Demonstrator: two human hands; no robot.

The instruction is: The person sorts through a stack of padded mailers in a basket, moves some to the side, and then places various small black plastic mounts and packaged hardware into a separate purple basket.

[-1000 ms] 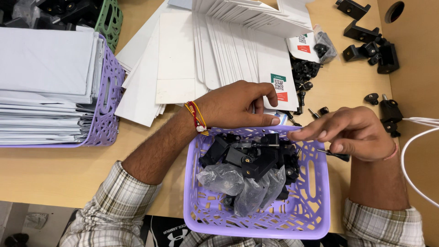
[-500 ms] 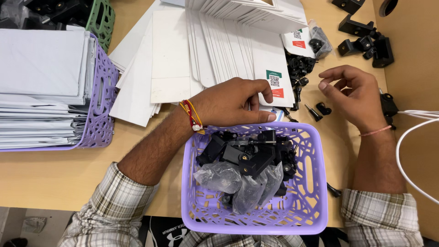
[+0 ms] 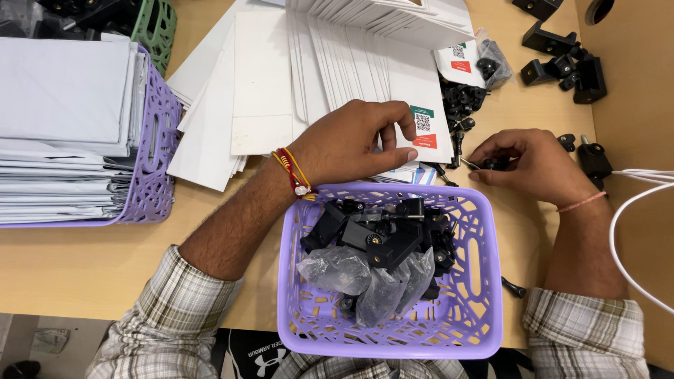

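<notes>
Black plastic and metal make up the small part: a thumb screw (image 3: pixel 484 164) is pinched between the fingertips of the right hand (image 3: pixel 535 167), on the table just right of the loose black hardware pile (image 3: pixel 460 109). The grip is narrow, closed on the screw. The left hand (image 3: pixel 354 144) is curled, thumb against fingers on the edge of a flat white carton (image 3: pixel 414 137), just above the lilac basket (image 3: pixel 484 277) of black brackets and clear bags (image 3: pixel 365 277).

For a clean pick, the screw is best held by its knob with the shank kept free, and lifted clear of neighbouring parts before it is moved.

Surface: pale wood-grain table (image 3: pixel 84 260). A fan of white cartons is spread at top centre; a second lilac basket (image 3: pixel 158 140) of folded sheets sits left, a green basket (image 3: pixel 158 28) behind it. Black clamps (image 3: pixel 572 67) lie top right; a white cable (image 3: pixel 635 203) loops at the right edge.
</notes>
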